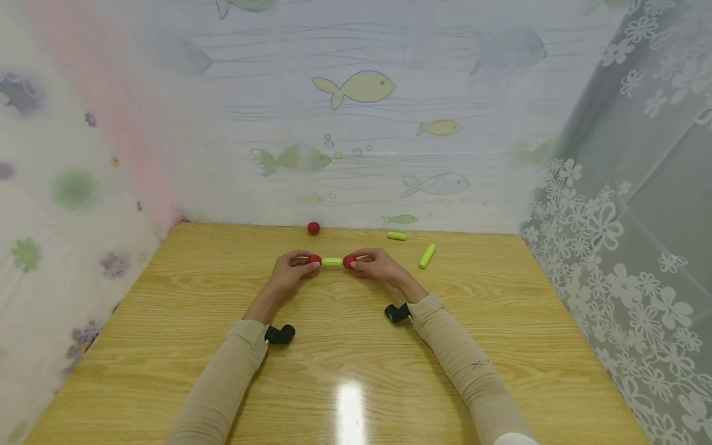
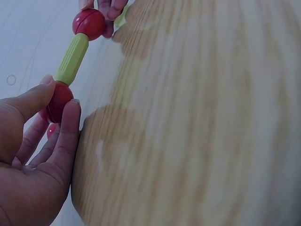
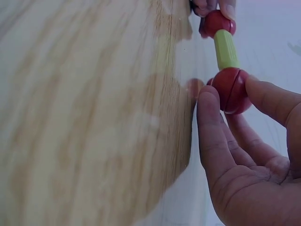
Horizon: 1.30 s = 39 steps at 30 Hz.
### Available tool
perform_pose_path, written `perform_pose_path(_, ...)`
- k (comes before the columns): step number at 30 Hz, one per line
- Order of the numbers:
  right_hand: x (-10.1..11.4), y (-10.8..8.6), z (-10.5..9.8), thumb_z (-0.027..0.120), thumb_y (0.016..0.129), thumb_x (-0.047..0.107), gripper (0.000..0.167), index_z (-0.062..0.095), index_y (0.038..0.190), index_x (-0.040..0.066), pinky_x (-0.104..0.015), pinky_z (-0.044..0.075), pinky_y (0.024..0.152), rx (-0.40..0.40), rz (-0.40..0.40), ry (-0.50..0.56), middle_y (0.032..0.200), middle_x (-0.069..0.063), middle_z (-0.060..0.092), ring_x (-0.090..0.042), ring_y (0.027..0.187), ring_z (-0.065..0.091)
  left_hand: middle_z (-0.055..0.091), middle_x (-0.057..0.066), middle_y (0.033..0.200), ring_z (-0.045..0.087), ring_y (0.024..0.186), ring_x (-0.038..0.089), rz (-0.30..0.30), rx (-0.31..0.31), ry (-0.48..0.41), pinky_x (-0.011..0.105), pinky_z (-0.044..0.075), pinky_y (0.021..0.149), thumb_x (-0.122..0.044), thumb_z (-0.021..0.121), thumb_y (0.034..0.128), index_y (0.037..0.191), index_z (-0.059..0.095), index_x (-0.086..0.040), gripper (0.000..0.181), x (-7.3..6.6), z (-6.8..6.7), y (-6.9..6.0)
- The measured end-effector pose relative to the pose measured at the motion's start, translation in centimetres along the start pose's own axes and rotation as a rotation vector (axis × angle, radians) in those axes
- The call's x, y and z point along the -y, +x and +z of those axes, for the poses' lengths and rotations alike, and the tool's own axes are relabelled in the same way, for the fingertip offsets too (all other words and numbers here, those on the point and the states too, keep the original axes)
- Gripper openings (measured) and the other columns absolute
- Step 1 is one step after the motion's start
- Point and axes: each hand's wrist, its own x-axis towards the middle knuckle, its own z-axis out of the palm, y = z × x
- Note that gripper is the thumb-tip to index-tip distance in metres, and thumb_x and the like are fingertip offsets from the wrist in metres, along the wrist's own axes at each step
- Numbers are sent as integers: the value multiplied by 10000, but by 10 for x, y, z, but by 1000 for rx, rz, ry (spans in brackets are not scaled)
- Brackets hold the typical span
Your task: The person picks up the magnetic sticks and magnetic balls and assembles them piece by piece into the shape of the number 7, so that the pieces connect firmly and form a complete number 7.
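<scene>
A yellow-green ridged rod (image 1: 332,262) lies level between two red balls, one at each end, and meets both. My left hand (image 1: 290,271) pinches the left red ball (image 2: 61,101) between thumb and fingers. On the other end, the right red ball (image 3: 230,90) is gripped the same way by my right hand (image 1: 380,266). Both wrist views show a thin seam round the balls. The joined piece is held just over the wooden table (image 1: 334,334); whether it touches the wood I cannot tell.
Another red ball (image 1: 314,228) sits at the table's back edge. Back right lie a short yellow-green rod (image 1: 397,235) and a longer yellow-green rod (image 1: 427,256). A fish-print curtain (image 1: 356,173) hangs behind the table. Black wrist cameras stick out from both sleeves.
</scene>
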Motion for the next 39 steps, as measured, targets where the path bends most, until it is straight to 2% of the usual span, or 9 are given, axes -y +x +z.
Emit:
perform_pose_path(8,0,2,-1,597,1028,52,362,566,1366,-73,-350,581,911,-7,-16,-40,1285,-285,637,-245,1046,704,616,279,1299,711,936,132,-5,-1,4,271,596,827,-74,709,962,1329,557,62,420,-3,0,0)
perform_pose_path(15,0,5,-3,605,1023,50,360,574,1364,-60,-344,579,915,-18,-20,-53,1314,-282,622,-255,1085,688,620,260,1307,696,980,159,-21,-21,47,264,589,838,-136,731,956,1335,573,43,448,-3,0,4)
perform_pose_path(21,-1,7,-3,611,1017,39,370,561,1363,-81,-334,580,911,-23,-18,-41,1307,-284,620,-215,1050,690,627,242,1279,693,963,164,-48,-44,50,253,588,829,-136,746,944,1321,587,32,442,-4,2,3)
perform_pose_path(30,-5,5,-5,613,1011,27,381,547,1365,-96,-343,578,919,-42,-24,-30,1295,-270,610,-198,1034,678,626,242,1264,711,928,164,-45,-30,16,272,596,818,-92,738,944,1301,595,25,402,-1,3,4)
perform_pose_path(39,-2,-3,-13,561,1050,102,404,515,1399,-97,-383,556,969,-59,-17,-40,1322,-277,603,-326,1135,663,636,248,1251,719,922,168,-33,-36,4,273,597,820,-78,744,935,1282,604,33,390,1,4,3)
